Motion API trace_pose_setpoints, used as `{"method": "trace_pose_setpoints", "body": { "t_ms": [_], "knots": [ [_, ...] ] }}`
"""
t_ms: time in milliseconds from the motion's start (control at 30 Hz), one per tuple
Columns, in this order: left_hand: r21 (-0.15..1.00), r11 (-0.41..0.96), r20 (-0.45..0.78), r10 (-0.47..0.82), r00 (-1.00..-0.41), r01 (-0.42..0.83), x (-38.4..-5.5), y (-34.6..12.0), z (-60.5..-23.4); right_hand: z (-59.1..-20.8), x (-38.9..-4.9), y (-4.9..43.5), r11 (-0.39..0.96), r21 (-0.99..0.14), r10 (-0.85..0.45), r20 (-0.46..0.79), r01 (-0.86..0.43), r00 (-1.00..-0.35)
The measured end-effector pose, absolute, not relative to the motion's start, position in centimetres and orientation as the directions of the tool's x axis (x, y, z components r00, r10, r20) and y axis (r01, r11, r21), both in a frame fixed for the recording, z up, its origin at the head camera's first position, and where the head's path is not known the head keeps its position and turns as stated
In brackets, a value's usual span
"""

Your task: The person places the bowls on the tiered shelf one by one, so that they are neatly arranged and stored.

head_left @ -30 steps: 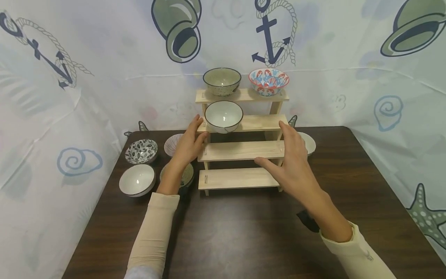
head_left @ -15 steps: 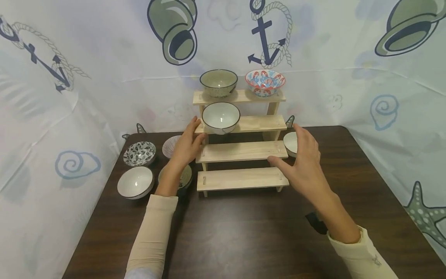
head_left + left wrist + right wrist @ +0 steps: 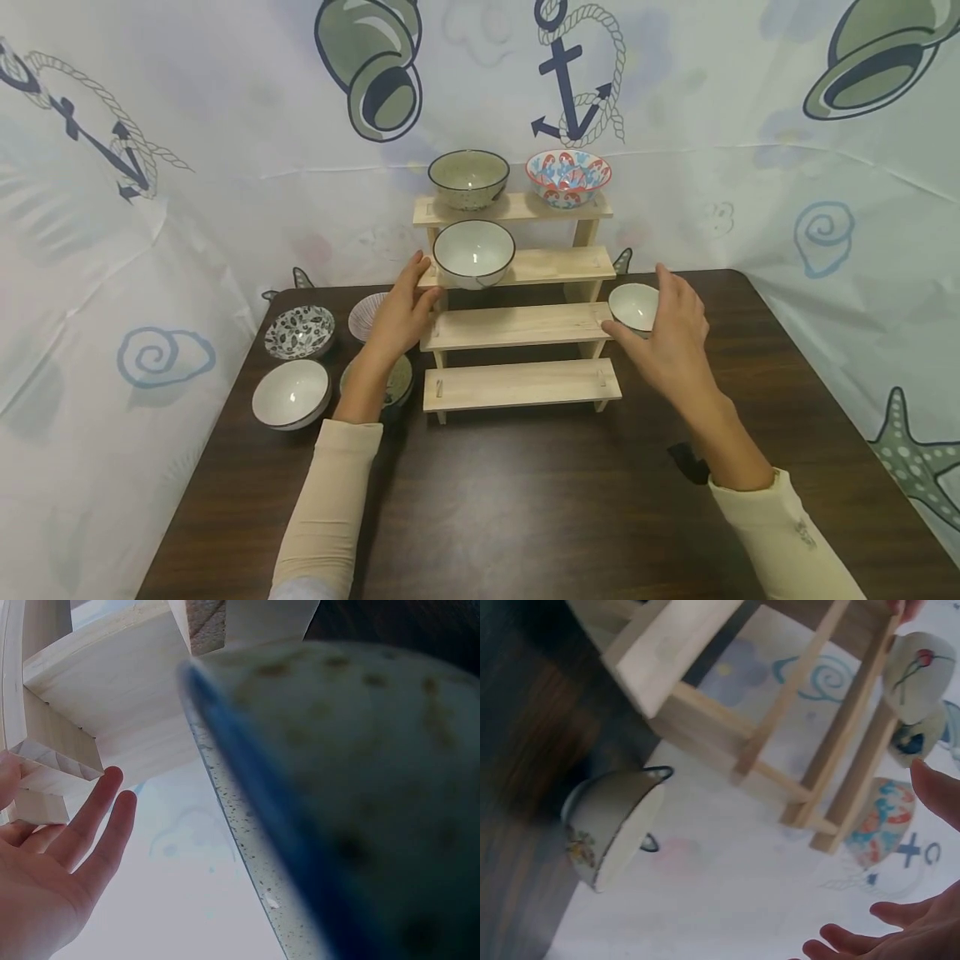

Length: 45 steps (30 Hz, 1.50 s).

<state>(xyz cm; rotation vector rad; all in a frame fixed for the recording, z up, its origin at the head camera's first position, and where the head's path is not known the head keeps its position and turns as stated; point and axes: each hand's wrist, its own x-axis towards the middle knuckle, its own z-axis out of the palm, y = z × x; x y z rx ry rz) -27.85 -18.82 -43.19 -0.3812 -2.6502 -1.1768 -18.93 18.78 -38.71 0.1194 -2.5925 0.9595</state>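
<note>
My left hand [image 3: 401,312] is at the left end of a stepped wooden stand [image 3: 517,325], fingertips right at the second shelf from the top. Beside them sits a white dark-rimmed bowl [image 3: 474,254]; the right wrist view shows a red flower on its outside. Fingers of the left hand [image 3: 67,877] extend near the shelf ends in the left wrist view, with a speckled bowl [image 3: 360,787] filling the right side. My right hand [image 3: 675,342], fingers spread, is around the near side of a small white bowl [image 3: 633,307] on the table, its thumb tip overlapping the stand's edge.
A green-grey bowl [image 3: 468,177] and a red-and-blue patterned bowl [image 3: 567,177] stand on the top shelf. On the table's left are a black-and-white bowl [image 3: 300,331], a white bowl [image 3: 291,393], a striped bowl [image 3: 364,317] and a dark bowl [image 3: 399,382]. A printed cloth hangs behind.
My right hand has moved right from the stand's right end to the small white bowl, which now shows between thumb and fingers. The left hand stays at the shelf end.
</note>
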Motion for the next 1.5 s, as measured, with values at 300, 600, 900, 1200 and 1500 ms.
{"method": "trace_pose_setpoints", "body": {
  "t_ms": [300, 600, 900, 1200, 1500],
  "knots": [
    [0.683, 0.658, 0.302, 0.139, -0.943, 0.316, -28.0, -18.8, -43.3, -39.9, -20.5, 20.0, 0.779, -0.607, 0.095, 0.359, -0.155, -0.929],
    [0.689, 0.652, 0.304, 0.135, -0.943, 0.315, -27.8, -18.7, -43.1, -40.7, -21.6, 21.2, 0.782, -0.606, 0.097, 0.348, -0.144, -0.933],
    [0.687, 0.656, 0.306, 0.131, -0.943, 0.314, -27.9, -18.6, -43.1, -41.2, -23.4, 21.9, 0.791, -0.605, 0.112, 0.291, -0.092, -0.95],
    [0.704, 0.638, 0.297, 0.135, -0.945, 0.312, -27.7, -18.7, -42.9, -42.3, -25.1, 22.3, 0.788, -0.615, 0.124, 0.205, -0.029, -0.971],
    [0.704, 0.638, 0.292, 0.139, -0.946, 0.311, -27.7, -18.7, -43.0, -43.7, -26.7, 22.6, 0.788, -0.616, 0.13, 0.153, 0.009, -0.98]
  ]
}}
